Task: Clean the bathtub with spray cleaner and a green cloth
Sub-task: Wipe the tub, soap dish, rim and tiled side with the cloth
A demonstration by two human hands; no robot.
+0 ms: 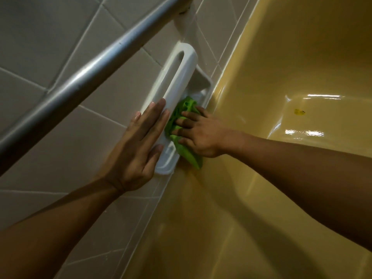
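Forearms [60, 228] reach in low, over yellow bathtub [281, 57] & grey tiled wall [50, 57] w/ metal rail [84, 71] across top. White wall soap dish [181, 71] sits at tub rim; L hand [138, 146] lies flat on its bar, fingers straight. R hand [201, 133], beside it, curls fingers onto bunched green cloth [185, 107] in dish recess.

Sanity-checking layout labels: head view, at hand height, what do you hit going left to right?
tiled wall → left hand → green cloth → right hand → yellow bathtub → small spot on the tub floor. The white wall fixture and the metal rail are left out because they overlap.
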